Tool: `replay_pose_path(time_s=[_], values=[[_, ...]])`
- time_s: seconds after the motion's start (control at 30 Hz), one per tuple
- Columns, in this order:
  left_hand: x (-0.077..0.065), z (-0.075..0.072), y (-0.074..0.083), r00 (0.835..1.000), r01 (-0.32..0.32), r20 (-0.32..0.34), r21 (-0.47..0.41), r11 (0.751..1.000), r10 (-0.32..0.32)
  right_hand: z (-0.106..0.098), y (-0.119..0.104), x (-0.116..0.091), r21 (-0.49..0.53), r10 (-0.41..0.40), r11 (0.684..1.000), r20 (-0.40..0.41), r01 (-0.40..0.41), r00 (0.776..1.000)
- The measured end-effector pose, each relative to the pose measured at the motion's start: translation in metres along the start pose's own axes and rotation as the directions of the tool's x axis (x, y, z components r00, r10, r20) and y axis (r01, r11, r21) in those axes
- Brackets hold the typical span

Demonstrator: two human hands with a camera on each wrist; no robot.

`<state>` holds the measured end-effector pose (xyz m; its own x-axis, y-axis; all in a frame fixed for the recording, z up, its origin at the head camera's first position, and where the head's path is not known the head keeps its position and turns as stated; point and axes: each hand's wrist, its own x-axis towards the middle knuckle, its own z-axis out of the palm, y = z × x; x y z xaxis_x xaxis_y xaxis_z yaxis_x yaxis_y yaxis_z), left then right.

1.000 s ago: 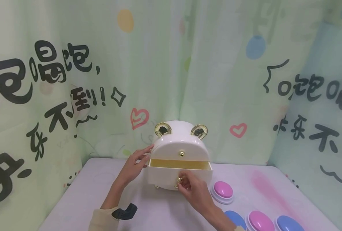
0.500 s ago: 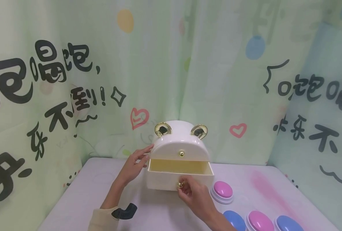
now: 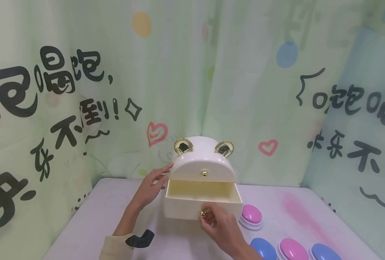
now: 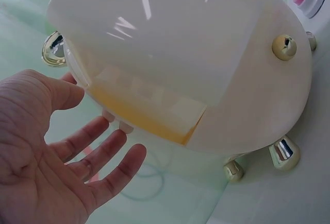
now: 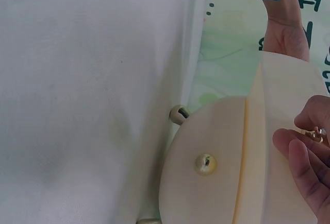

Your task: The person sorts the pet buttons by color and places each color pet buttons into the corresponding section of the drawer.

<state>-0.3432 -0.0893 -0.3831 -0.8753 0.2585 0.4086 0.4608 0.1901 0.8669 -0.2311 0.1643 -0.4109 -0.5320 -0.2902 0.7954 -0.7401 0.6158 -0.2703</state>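
A white rounded chest of drawers (image 3: 205, 160) with gold ears stands on the table. Its middle drawer (image 3: 179, 210) is pulled out, and the part of the inside that shows holds nothing. My right hand (image 3: 223, 227) pinches this drawer's gold knob (image 3: 203, 214) between thumb and fingers. At the chest's left side, my left hand (image 3: 149, 189) rests its extended fingertips against the shell. In the left wrist view the fingers (image 4: 121, 175) are spread along the curved edge. A lower gold knob (image 4: 284, 47) shows below the pulled-out drawer.
To the right of the chest sits a pink push button (image 3: 251, 215) on a white base. Nearer the front edge are another pink button (image 3: 294, 249) and two blue ones (image 3: 263, 248). Printed curtains (image 3: 237, 90) enclose the table at the back and sides.
The middle drawer has slid farther out toward me, with my right hand moving along on its knob. More of its inside shows. My left hand has stayed at the chest's side.
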Motion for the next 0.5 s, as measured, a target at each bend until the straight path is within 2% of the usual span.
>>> replay_pose_path(time_s=[0.17,0.5], values=[[-0.0002,0.0,-0.0006,1.0,-0.014,0.0,0.001,1.0,0.014,-0.002,-0.0033,-0.0022,0.008,-0.033,0.999,-0.005,0.033,0.999],[0.001,-0.0008,-0.0016,1.0,-0.029,0.006,-0.005,1.0,0.029,-0.0053,-0.0064,-0.0059,0.003,-0.048,0.999,-0.007,0.048,0.999]])
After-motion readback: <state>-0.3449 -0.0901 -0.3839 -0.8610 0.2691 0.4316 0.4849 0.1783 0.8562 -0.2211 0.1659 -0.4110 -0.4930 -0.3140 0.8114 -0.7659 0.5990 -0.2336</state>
